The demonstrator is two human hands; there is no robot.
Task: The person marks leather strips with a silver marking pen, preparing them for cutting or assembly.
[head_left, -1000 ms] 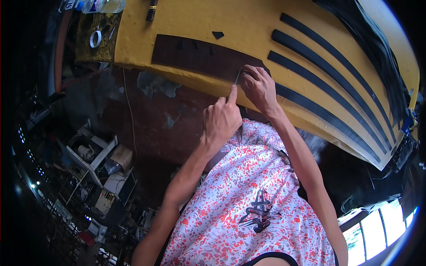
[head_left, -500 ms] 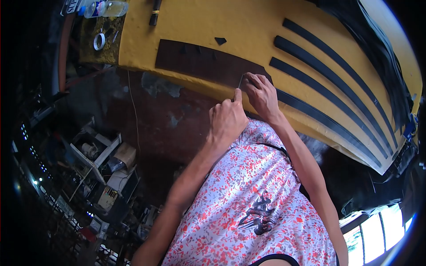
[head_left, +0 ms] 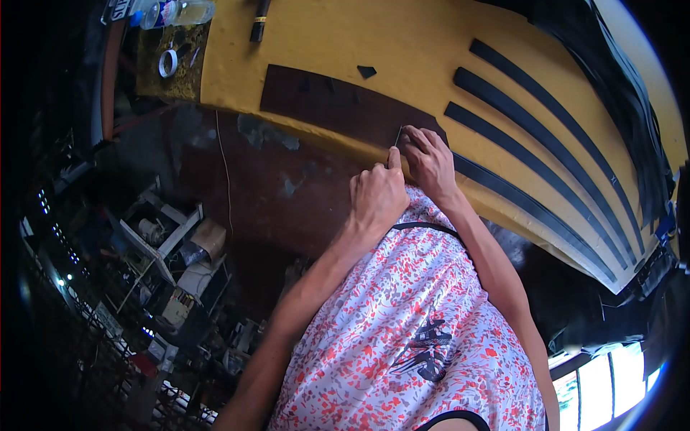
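Observation:
My left hand point(head_left: 377, 190) is closed around a thin metal blade point(head_left: 398, 136), its index finger stretched along it and the tip pointing up toward the dark board. Right beside it, my right hand point(head_left: 429, 161) has its fingers bent and pressed together at the near right edge of the dark brown board point(head_left: 316, 97). I cannot tell what those fingers pinch. A long black strip point(head_left: 532, 205) runs off to the right from just beside my right hand.
Several curved black strips point(head_left: 532, 151) lie spread on the yellow table point(head_left: 402, 36). Small dark scraps sit on the board, and another scrap point(head_left: 366, 71) lies behind it. A tape roll point(head_left: 168, 63) and plastic bottle point(head_left: 180, 13) stand at the far left. Black sheeting point(head_left: 611, 79) drapes at the right.
The whole view has shifted slightly, so things appear a little lower and to the right. Both hands stay at the same board edge, with the blade still in my left hand.

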